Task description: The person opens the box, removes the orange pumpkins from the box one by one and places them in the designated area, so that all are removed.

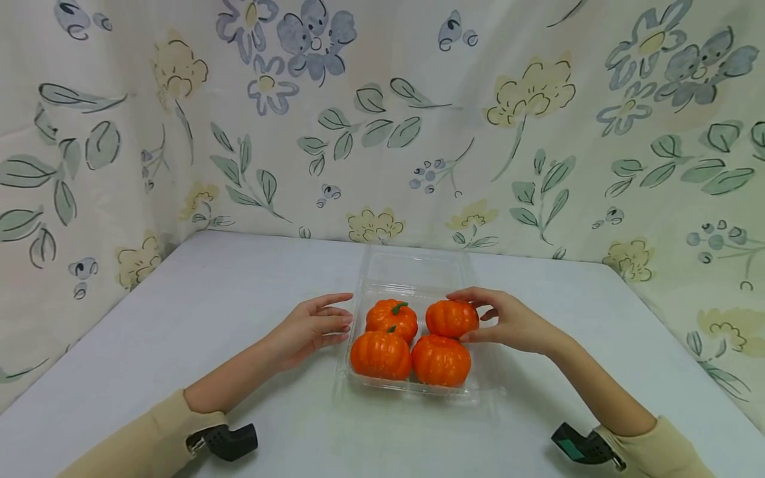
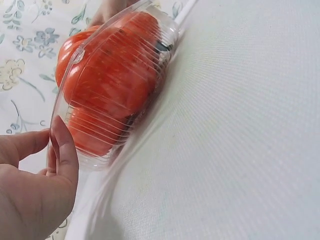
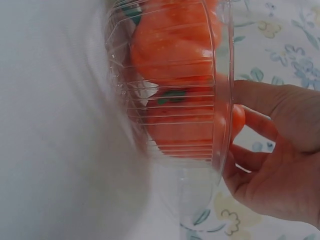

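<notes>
At the middle of the white table [image 1: 269, 425], a clear plastic open-topped container [image 1: 412, 387] holds four orange, ribbed, glossy toy pumpkins, two rear and two front. Its clear lid [image 1: 416, 269] lies folded back to the rear.

Right hand [image 1: 502, 322]: fingers and thumb bent round the right side of the rear-right pumpkin [image 1: 451, 318], pinching it; one fingertip over its top rear, thumb near its lower front. That pumpkin is inside the rim, just above the front-right pumpkin [image 1: 442, 360].

Left hand [image 1: 311, 330]: fingers slightly apart, loosely bent, tips just beside the container's left wall; contact cannot be told. Nearest to these fingertips, across the wall: the rear-left pumpkin [image 1: 388, 322] and front-left pumpkin [image 1: 380, 356], both with green stems.

Beige sleeves [image 1: 146, 431] and black wrist devices [image 1: 230, 442] on both arms. Backdrop: flower-printed white curtain [image 1: 382, 179].
</notes>
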### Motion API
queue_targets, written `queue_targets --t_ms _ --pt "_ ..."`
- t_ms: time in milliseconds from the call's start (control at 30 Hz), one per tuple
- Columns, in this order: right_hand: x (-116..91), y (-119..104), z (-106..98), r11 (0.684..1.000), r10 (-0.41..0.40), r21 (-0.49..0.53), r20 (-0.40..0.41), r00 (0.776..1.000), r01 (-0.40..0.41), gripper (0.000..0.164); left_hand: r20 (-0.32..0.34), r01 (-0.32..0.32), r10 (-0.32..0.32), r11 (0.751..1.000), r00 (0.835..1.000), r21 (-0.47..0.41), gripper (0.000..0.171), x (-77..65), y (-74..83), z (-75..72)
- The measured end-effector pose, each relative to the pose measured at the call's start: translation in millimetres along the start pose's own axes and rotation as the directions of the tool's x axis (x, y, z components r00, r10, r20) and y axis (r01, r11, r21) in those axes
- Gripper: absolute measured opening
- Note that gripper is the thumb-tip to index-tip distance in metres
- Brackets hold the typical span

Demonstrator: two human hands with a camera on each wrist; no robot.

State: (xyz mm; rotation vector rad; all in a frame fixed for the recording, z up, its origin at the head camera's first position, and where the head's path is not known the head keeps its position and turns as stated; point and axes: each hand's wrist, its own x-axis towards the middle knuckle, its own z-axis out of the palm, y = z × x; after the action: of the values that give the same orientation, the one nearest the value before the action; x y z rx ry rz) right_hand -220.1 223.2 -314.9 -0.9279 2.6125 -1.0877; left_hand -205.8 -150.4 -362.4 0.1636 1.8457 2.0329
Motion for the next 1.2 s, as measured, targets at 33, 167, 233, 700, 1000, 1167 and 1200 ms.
queue_targets --t_ms 33,167,233,700,1000,1167,1200 --pt "0.2 0.7 0.3 1.0 0.0 -0.007 -0.001 1.0 0.0 0.058 0.0 -0.001 0.001 1.0 1.0 -0.002 0.062 -0.2 0.0 0.0" --pt "0.9 1.5 1.7 0.999 -0.005 -0.034 -0.007 1.0 0.004 0.059 0.003 -0.002 0.002 1.0 1.0 -0.008 0.062 -1.2 0.4 -0.2" --pt "1.2 1.1 2.4 0.999 -0.007 -0.042 -0.012 1.0 0.007 0.059 0.003 -0.004 0.004 1.0 1.0 -0.009 0.062 -1.5 0.6 -0.1" --pt "-0.9 -0.6 1.9 0.998 -0.029 -0.058 -0.036 0.999 0.027 0.057 0.006 -0.001 0.001 1.0 1.0 -0.021 0.063 -0.9 -0.2 -0.5" --pt "-1.8 1.4 -1.4 0.999 -0.05 -0.01 -0.053 0.997 0.05 0.057 0.009 -0.004 0.004 1.0 1.0 -0.022 0.062 0.0 -1.0 -1.1" --pt "-2.5 -0.3 -3.5 0.999 -0.051 -0.011 -0.061 0.997 0.051 0.057 0.012 -0.005 0.005 1.0 1.0 -0.014 0.061 0.2 -0.9 -1.5" --pt "-2.8 -0.7 -4.0 0.999 -0.05 -0.009 -0.064 0.997 0.05 0.057 0.012 -0.005 0.005 1.0 1.0 -0.013 0.061 0.1 -0.8 -1.4"
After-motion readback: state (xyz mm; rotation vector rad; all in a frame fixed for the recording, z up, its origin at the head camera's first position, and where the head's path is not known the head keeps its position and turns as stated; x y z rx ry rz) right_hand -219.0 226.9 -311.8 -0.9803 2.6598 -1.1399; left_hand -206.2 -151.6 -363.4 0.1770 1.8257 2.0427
